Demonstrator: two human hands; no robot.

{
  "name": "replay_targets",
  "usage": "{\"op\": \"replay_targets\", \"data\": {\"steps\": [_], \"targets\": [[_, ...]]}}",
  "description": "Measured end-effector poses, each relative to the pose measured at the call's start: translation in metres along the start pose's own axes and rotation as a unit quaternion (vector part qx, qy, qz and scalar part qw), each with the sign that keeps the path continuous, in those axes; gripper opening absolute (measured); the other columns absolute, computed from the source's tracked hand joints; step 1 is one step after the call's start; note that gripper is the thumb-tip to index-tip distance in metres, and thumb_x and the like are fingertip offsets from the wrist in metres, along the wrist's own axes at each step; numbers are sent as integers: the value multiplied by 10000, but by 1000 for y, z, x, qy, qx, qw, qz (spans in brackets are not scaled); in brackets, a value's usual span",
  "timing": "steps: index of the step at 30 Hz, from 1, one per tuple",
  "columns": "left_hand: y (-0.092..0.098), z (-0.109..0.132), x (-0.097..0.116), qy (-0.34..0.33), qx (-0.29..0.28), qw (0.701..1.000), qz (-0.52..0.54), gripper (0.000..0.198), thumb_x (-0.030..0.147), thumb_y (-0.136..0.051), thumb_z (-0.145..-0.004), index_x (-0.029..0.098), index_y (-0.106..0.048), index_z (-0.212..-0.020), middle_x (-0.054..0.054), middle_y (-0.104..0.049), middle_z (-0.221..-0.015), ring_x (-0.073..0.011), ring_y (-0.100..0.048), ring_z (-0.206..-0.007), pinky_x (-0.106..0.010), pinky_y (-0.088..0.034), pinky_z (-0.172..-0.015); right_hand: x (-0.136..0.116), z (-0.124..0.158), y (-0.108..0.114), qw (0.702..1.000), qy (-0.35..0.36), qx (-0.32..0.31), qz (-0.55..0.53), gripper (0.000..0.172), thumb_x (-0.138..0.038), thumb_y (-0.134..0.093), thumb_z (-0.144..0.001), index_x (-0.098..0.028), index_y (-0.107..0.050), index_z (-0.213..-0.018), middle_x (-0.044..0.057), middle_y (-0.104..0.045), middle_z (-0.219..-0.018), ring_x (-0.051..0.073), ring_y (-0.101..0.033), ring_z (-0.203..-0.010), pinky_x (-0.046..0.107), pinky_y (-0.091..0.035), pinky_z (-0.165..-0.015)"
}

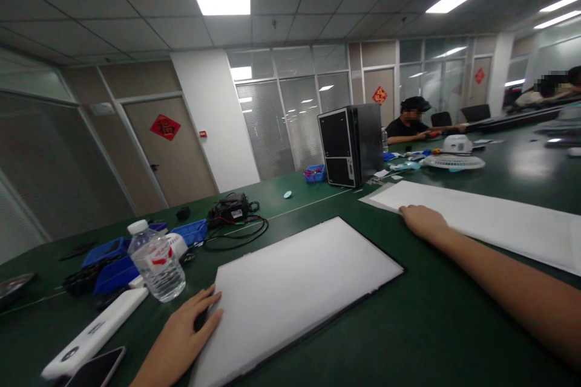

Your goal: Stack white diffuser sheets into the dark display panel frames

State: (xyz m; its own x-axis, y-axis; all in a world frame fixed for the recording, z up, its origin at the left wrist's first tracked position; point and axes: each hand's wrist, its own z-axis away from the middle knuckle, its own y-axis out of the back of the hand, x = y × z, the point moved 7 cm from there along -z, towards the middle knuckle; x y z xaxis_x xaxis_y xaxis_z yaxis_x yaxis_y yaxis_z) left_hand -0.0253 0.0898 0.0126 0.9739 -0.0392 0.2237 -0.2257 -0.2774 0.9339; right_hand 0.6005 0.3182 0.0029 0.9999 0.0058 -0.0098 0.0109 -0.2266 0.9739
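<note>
A flat white panel with thin dark edges lies on the green table in front of me. My left hand rests at its left edge, thumb and fingers spread, fingertips touching the panel. To the right lies a long white sheet with a greyish border layer showing at its left end. My right hand is on the near edge of that sheet, its fingers bent and pressed together over the edge; the thumb is hidden.
Left of the panel stand a water bottle, a white elongated device, a phone and blue trays. Behind are a power adapter with cables, a black computer case and a white domed device. A person sits beyond.
</note>
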Motion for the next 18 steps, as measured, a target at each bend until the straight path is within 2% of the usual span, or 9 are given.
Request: {"op": "replay_targets", "data": {"steps": [3, 6, 11, 13, 15, 18], "targets": [[1, 0, 0, -1, -1, 1000, 2, 518, 582, -526, -867, 261, -715, -1226, -55, -630, -1397, -312, -557, -1318, -508, -417, -1123, -18, 10, 16, 1000, 20, 19, 13, 369, -154, -396, -895, -146, -653, -1160, 210, -696, -1114, 305, -673, -965, 418, -482, -789], [0, 0, -2, 0, -3, 1000, -3, 525, 595, -516, -870, 273, -708, -1237, -43, -623, -1405, -303, -547, -1328, -500, -408, -1131, -43, 24, 36, 997, 55, 50, 12, 385, -168, -410, -894, -176, -629, -1210, 185, -704, -1111, 304, -677, -949, 404, -478, -779], [-4, -1, -5, 3, -10, 1000, -1, 527, 591, -514, -875, 280, -690, -1263, -34, -601, -1429, -292, -554, -1324, -488, -401, -1138, -113, 60, 60, 981, 179, 80, -9, 369, -258, -392, -945, -254, -636, -1222, 104, -707, -1153, 269, -665, -1005, 364, -468, -823], [-5, -1, -5, 2, -10, 1000, 1, 527, 588, -518, -873, 276, -691, -1262, -35, -607, -1423, -290, -563, -1316, -478, -409, -1134, -147, 82, 66, 959, 270, 79, -33, 362, -257, -402, -948, -276, -657, -1205, 70, -714, -1151, 231, -664, -1013, 329, -466, -838], [-5, -2, -4, 0, -5, 1000, 2, 520, 582, -531, -868, 273, -698, -1252, -37, -624, -1405, -289, -573, -1305, -470, -419, -1126, -179, 108, 73, 922, 373, 71, -71, 358, -262, -400, -956, -264, -674, -1187, 67, -725, -1123, 211, -673, -977, 317, -471, -829], [-4, -3, -4, -5, 8, 1000, 7, 507, 568, -568, -849, 268, -711, -1232, -41, -648, -1376, -294, -599, -1276, -470, -430, -1117, -208, 137, 79, 869, 477, 35, -131, 356, -364, -413, -979, -252, -675, -1193, 64, -737, -1081, 205, -680, -940, 323, -482, -830]]}}
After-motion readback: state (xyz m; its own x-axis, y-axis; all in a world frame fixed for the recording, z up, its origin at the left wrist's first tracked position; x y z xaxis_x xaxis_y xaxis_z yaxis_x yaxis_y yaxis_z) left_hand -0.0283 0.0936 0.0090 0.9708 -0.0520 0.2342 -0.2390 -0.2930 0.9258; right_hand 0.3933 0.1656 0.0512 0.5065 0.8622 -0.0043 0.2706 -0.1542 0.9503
